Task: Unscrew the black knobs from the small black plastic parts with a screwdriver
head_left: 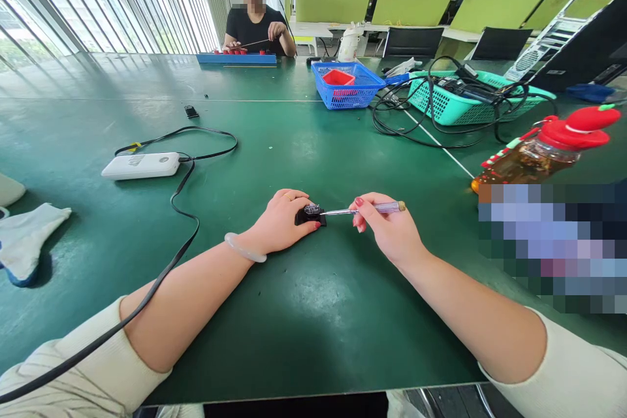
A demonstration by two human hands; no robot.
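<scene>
On the green table [313,326], my left hand [279,222] is closed round a small black part [312,213], thumb at its near side and fingers over the far side. What kind of part it is I cannot make out. My right hand [394,232] pinches a screwdriver [389,207] with a translucent, pale purple handle. Its thin metal shaft lies nearly level and points left. The tip meets the right side of the black part, though the exact contact point is too small to see.
A white power bank [142,166] with a black cable [183,209] lies left; the cable crosses my left forearm. Farther off are a black piece [191,112], a blue basket [343,99] and a teal basket [450,111] with cables. A bottle [533,155] stands right. Another person [255,23] sits opposite.
</scene>
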